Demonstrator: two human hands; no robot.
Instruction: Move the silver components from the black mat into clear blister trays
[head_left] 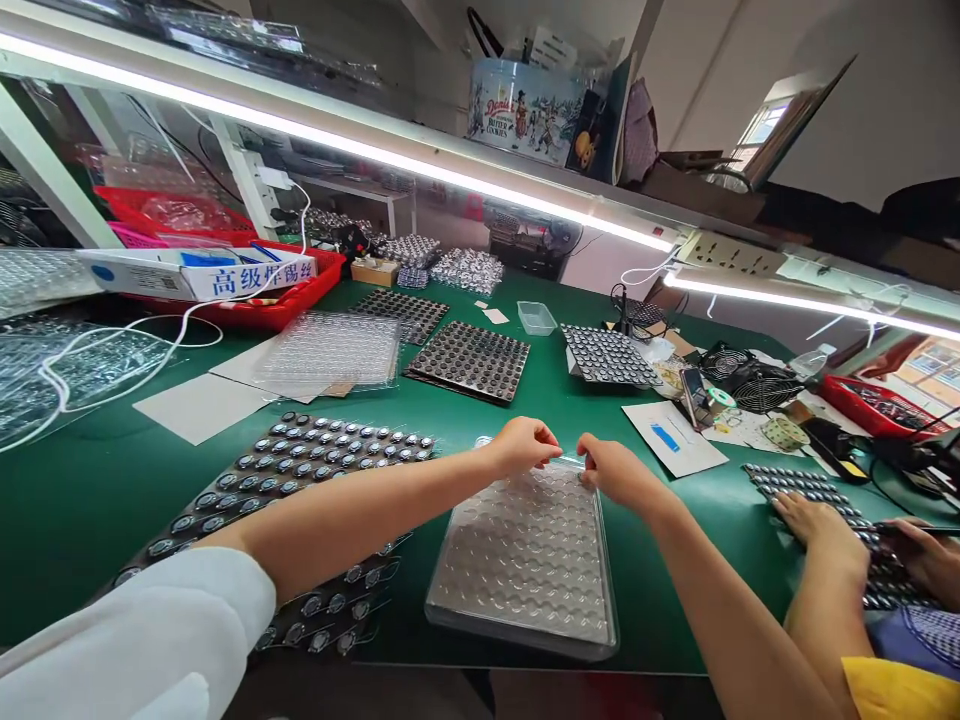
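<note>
A stack of clear plastic blister trays (525, 560) with rows of round pockets lies before me. Over its far edge, my left hand (525, 447) has thumb and forefinger brought together in a pinch. Close by on the right, my right hand (615, 472) is curled, its fingertips pinched at the tray's far right corner. Whatever either hand holds is too small to make out. Beneath my left forearm spreads a dark sheet of round metal-rimmed components (300, 470) in rows, some with thin wires, partly hidden by the arm.
Behind are a dark tray of round parts (472, 360), clear plastic sheets (330, 350), a small clear box (536, 318) and a red basket (300, 300). At right, a co-worker's hands (817, 525) work over another sheet of parts. A white cable (180, 340) hangs left.
</note>
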